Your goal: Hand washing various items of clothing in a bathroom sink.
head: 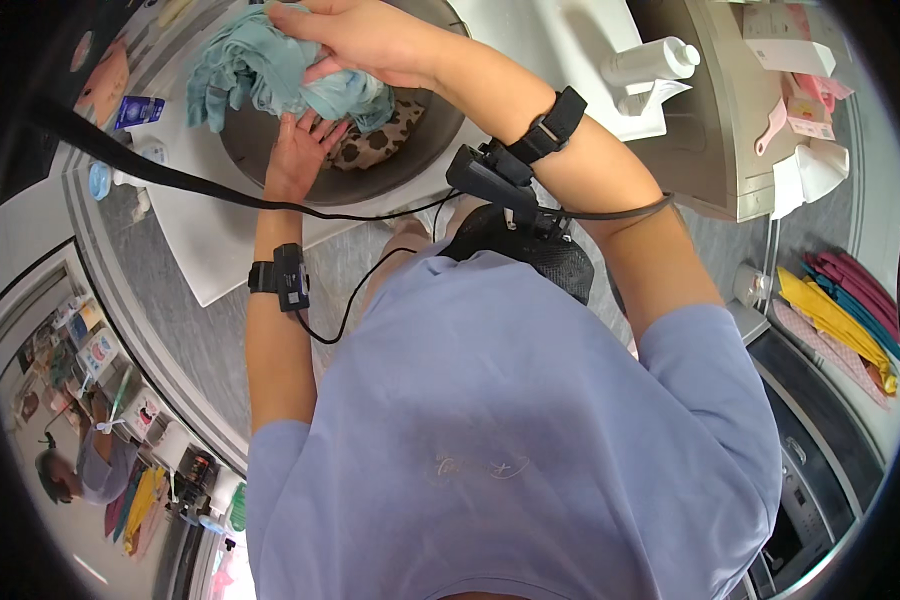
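Observation:
My right hand (pixel 352 41) grips a bunched, wet-looking light teal cloth (pixel 251 64) at its upper side. The crumpled cloth hangs over the rim of a round grey-brown basin (pixel 439 142). Below the cloth, my left hand (pixel 304 146) has its palm up and fingers spread; the fingertips are at the cloth's lower edge, and whether they bear any weight cannot be told. A spotted brown-and-cream cloth (pixel 379 142) lies inside the basin, partly covered by the teal one. The basin sits on a white sink (pixel 202 247).
A white bottle (pixel 649 60) lies in view at the sink's right, near a beige cabinet (pixel 727 135). A blue tube (pixel 139 112) is at the left. Black cables (pixel 217 193) cross before me. Folded towels (pixel 844 315) hang right, above a front-loading appliance (pixel 802 480).

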`<state>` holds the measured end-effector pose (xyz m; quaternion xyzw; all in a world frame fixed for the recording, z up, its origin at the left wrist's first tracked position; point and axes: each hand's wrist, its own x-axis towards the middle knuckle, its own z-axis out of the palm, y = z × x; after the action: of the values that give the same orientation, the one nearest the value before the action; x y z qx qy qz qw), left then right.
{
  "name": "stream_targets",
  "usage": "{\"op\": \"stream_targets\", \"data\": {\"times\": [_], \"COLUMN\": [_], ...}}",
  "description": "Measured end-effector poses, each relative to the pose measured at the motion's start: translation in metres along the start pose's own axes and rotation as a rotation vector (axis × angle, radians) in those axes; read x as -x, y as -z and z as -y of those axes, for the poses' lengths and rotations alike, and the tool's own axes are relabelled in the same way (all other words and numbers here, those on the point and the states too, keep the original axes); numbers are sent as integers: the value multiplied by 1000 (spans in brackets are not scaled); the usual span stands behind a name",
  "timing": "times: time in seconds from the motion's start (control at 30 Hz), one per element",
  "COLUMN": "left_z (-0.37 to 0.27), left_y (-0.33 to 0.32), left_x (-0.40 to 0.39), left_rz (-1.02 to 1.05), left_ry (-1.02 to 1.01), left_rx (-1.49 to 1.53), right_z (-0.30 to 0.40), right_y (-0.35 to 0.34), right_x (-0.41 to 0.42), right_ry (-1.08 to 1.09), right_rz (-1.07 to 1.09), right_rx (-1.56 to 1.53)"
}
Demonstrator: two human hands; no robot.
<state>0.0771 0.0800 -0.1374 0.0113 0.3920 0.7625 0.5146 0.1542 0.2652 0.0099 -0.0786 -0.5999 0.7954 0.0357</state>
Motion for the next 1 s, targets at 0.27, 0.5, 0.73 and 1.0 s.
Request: {"op": "stream_targets", "data": {"times": [0.27,0.5,0.73,1.0], "left_z": [-12,-59,-101,-109], "left_y": [27,-1,-40,-42], "left_x": [11,28,51,43], "left_rz": [-135,-184,-80,-130], "left_ry": [-14,-291,-447,-477], "left_rx": [294,-64,-289,-330], "right_z": [-37,-54,20,43], "right_y": [48,71,70,60], "right_x": [6,8,18,30], "right_ry": [-118,-110,-22,-17], "right_rz": [15,-126,-50,-193], "right_rx": [318,-89,-306,113]}}
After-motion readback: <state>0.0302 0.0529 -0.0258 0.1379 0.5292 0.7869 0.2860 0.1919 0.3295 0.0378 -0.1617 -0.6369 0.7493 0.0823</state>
